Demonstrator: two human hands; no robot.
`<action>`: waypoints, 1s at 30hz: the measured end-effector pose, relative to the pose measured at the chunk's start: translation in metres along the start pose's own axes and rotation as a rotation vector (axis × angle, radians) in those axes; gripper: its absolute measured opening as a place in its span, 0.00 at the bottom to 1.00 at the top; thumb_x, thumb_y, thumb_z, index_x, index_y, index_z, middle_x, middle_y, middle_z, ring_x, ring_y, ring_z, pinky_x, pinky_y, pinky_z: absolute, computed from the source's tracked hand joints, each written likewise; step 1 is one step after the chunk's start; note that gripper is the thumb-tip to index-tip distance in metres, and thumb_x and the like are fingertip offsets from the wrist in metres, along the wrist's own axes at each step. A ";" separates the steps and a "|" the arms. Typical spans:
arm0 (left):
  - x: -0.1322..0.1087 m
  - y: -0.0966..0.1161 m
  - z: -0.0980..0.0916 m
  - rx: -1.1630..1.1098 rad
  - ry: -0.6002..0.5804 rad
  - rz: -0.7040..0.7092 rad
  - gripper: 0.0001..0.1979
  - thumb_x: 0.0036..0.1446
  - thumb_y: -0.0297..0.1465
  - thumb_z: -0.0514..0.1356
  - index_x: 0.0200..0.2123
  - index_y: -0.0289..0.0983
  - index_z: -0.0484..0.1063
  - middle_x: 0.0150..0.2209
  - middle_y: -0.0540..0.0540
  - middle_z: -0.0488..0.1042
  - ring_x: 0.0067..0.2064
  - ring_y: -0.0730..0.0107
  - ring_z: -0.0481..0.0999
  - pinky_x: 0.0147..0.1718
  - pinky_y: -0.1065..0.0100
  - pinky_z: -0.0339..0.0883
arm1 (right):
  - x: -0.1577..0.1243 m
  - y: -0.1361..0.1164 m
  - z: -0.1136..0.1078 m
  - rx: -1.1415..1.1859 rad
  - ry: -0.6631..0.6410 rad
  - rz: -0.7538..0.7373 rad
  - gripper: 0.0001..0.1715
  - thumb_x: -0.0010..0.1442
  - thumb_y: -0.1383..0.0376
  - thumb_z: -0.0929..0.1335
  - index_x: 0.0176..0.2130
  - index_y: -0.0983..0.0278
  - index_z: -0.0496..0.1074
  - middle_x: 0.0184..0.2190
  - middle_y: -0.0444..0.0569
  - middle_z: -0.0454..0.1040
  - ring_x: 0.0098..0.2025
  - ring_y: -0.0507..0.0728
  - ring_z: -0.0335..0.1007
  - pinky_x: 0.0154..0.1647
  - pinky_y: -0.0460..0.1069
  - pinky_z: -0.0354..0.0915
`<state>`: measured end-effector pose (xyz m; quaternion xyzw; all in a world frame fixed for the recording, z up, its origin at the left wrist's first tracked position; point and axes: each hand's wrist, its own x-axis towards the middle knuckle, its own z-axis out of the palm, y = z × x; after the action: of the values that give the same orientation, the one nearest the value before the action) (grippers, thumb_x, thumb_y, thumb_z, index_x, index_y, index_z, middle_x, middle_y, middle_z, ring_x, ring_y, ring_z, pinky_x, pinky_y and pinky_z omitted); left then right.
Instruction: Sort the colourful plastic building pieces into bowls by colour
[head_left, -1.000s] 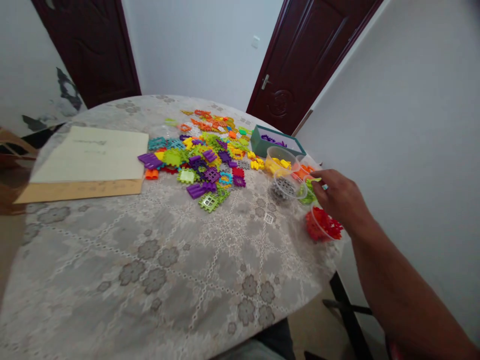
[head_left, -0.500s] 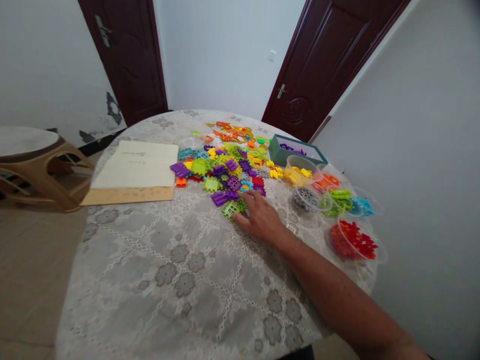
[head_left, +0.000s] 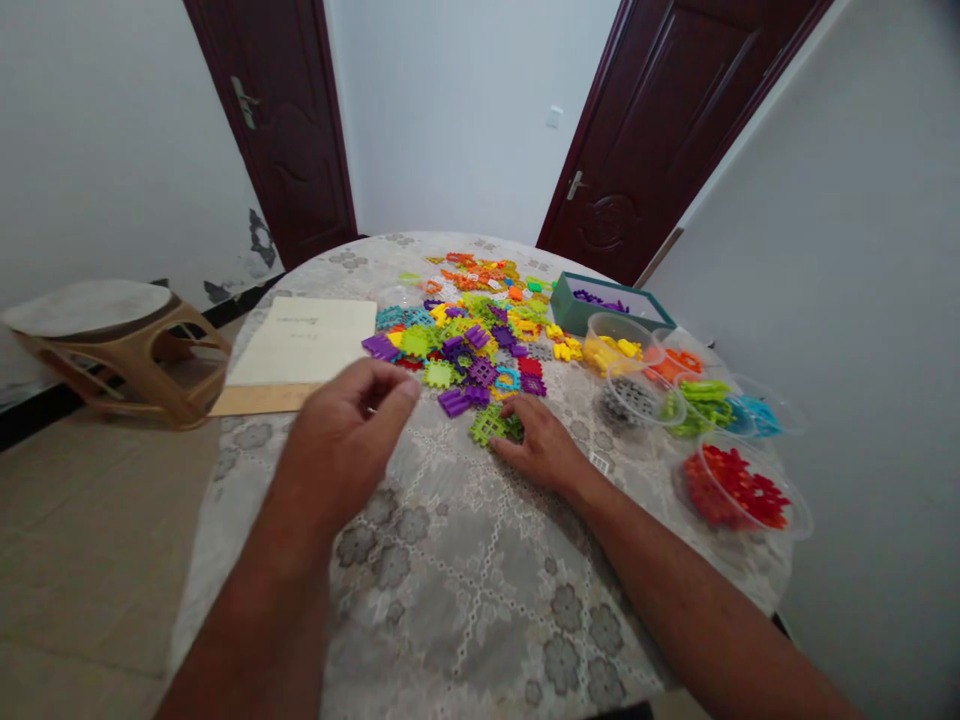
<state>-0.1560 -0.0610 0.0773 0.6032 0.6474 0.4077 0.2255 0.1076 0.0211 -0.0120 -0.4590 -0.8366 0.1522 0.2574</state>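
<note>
My right hand (head_left: 544, 440) is at the near edge of a heap of plastic building pieces (head_left: 480, 345). Its thumb and fingers are bent around lime-green lattice pieces (head_left: 489, 424) lying on the cloth, partly covering them. Purple ribbed pieces (head_left: 454, 403) lie just beyond. My left hand (head_left: 349, 430) is raised over the table, left of the heap and in front of the paper. Its fingers are curled toward the thumb, and whatever they may hold is hidden from view.
An open notebook (head_left: 311, 340) on brown card lies at the left. To the right stand a green box (head_left: 592, 310) with purple pieces and several clear tubs, including one of red pieces (head_left: 731, 485). A stool (head_left: 127, 345) is beyond the table's left edge.
My left hand has come into view from below, rising toward the heap. My right hand stays at the green pieces, its fingers slightly more bent. The view has shifted a little left.
</note>
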 end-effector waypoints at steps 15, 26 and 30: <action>0.013 -0.025 0.081 0.165 -0.383 0.264 0.12 0.64 0.31 0.57 0.49 0.42 0.75 0.49 0.43 0.80 0.51 0.58 0.78 0.51 0.62 0.68 | -0.008 -0.021 0.016 0.524 0.006 -0.095 0.14 0.61 0.70 0.68 0.47 0.59 0.68 0.39 0.44 0.73 0.40 0.55 0.69 0.44 0.50 0.66; 0.026 -0.017 0.074 0.080 -0.463 0.138 0.17 0.64 0.49 0.54 0.40 0.42 0.72 0.33 0.50 0.79 0.35 0.62 0.79 0.36 0.66 0.68 | 0.004 -0.021 -0.016 0.557 0.111 0.067 0.09 0.62 0.65 0.70 0.44 0.60 0.74 0.31 0.41 0.72 0.30 0.52 0.66 0.32 0.47 0.63; 0.028 -0.022 0.076 0.102 -0.433 0.139 0.19 0.63 0.49 0.54 0.45 0.43 0.74 0.39 0.48 0.82 0.40 0.60 0.81 0.40 0.65 0.71 | -0.007 -0.035 -0.082 0.247 0.254 -0.022 0.09 0.62 0.68 0.68 0.44 0.60 0.76 0.36 0.44 0.75 0.32 0.52 0.68 0.37 0.48 0.65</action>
<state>-0.1138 -0.0132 0.0223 0.7302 0.5608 0.2500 0.2998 0.1331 -0.0016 0.0707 -0.4304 -0.7772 0.1919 0.4170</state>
